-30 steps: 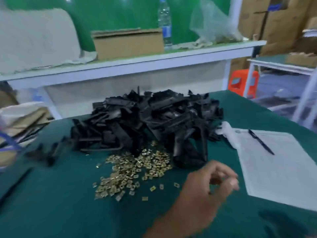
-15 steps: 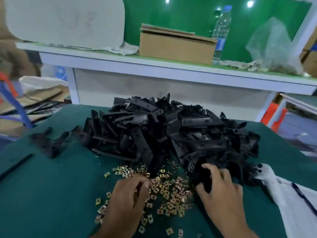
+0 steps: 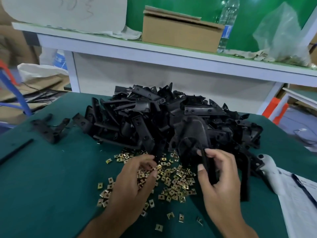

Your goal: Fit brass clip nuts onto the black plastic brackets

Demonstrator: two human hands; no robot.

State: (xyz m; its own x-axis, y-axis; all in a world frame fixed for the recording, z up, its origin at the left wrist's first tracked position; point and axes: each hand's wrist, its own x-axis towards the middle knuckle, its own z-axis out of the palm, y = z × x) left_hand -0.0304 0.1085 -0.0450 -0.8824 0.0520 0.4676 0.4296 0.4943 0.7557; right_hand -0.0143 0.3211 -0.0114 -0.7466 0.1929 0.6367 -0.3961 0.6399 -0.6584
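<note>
A big heap of black plastic brackets point(image 3: 154, 121) lies on the green table mat point(image 3: 51, 186). In front of it spreads a scatter of small brass clip nuts point(image 3: 178, 182). My left hand point(image 3: 132, 184) is down among the nuts, its fingers curled around several of them. My right hand point(image 3: 221, 179) grips one black bracket point(image 3: 208, 167) at the heap's front edge, thumb on its near side and fingers behind it.
Two loose brackets point(image 3: 49, 129) lie at the left of the mat, with a thin black strip point(image 3: 17, 152) near them. A paper sheet with a pen point(image 3: 303, 189) lies at the right. Behind stands a white shelf point(image 3: 171, 50) with a cardboard box point(image 3: 180, 31) and a bottle point(image 3: 227, 23).
Both hands have come forward to the piles. My left hand has closed over brass nuts, and my right hand has taken hold of a bracket and drawn it toward me.
</note>
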